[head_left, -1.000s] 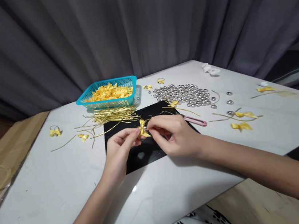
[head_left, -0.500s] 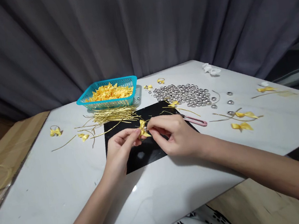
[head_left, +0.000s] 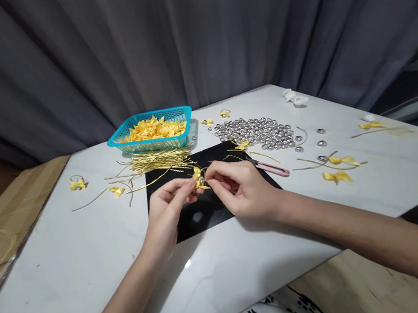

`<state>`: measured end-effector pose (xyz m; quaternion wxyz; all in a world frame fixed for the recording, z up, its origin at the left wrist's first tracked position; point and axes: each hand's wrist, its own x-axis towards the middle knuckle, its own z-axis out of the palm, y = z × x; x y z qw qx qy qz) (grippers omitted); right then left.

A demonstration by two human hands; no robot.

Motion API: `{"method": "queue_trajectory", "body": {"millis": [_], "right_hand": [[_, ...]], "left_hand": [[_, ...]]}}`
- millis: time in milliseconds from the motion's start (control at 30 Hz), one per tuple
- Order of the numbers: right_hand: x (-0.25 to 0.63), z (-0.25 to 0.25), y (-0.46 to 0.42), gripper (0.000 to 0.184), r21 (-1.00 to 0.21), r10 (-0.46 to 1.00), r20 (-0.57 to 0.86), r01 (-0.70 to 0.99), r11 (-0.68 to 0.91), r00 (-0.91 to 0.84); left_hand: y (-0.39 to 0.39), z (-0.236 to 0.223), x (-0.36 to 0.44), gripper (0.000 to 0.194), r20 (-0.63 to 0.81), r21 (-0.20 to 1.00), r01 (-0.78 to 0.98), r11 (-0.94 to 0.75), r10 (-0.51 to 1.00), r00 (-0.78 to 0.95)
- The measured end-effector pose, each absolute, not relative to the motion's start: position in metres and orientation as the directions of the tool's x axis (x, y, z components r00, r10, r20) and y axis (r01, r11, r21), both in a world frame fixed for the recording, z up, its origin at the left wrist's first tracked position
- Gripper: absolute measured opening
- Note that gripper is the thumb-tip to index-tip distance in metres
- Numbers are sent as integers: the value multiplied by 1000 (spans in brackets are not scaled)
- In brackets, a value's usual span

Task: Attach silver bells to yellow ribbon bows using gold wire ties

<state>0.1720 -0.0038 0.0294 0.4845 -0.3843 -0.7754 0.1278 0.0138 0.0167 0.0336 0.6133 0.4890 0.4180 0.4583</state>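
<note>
My left hand (head_left: pixel 167 203) pinches a yellow ribbon bow (head_left: pixel 197 173) between thumb and fingers, above the black sheet. At the bow's middle sits a shiny silver bead (head_left: pixel 202 179). My right hand (head_left: pixel 243 185) is closed just to the right of the bow, its thumb and index fingertip pressed together on a thin gold twist tie (head_left: pixel 204 169) that runs from the bow. The fingers hide where that tie ends. Below both hands lies the black sheet (head_left: pixel 202 219).
A blue basket (head_left: pixel 112 142) of yellow bows stands at the back. Near it lie a bundle of gold ties (head_left: pixel 159 160) and a pile of silver beads (head_left: pixel 255 132). Pink-handled scissors (head_left: pixel 272 169) rest right of my hands. Loose bows (head_left: pixel 338 176) and ties are scattered about.
The bow has turned and shifted slightly left between my fingers, and its bead shows more fully. My right fingertips have moved a little; both arms stay almost in place.
</note>
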Motion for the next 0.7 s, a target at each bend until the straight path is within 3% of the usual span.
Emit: {"method": "queue_trajectory", "body": {"millis": [700], "right_hand": [[166, 22, -8, 10, -583, 688, 704, 410, 701, -177]], "left_hand": [[16, 34, 14, 12, -68, 959, -248, 139, 959, 275]]}}
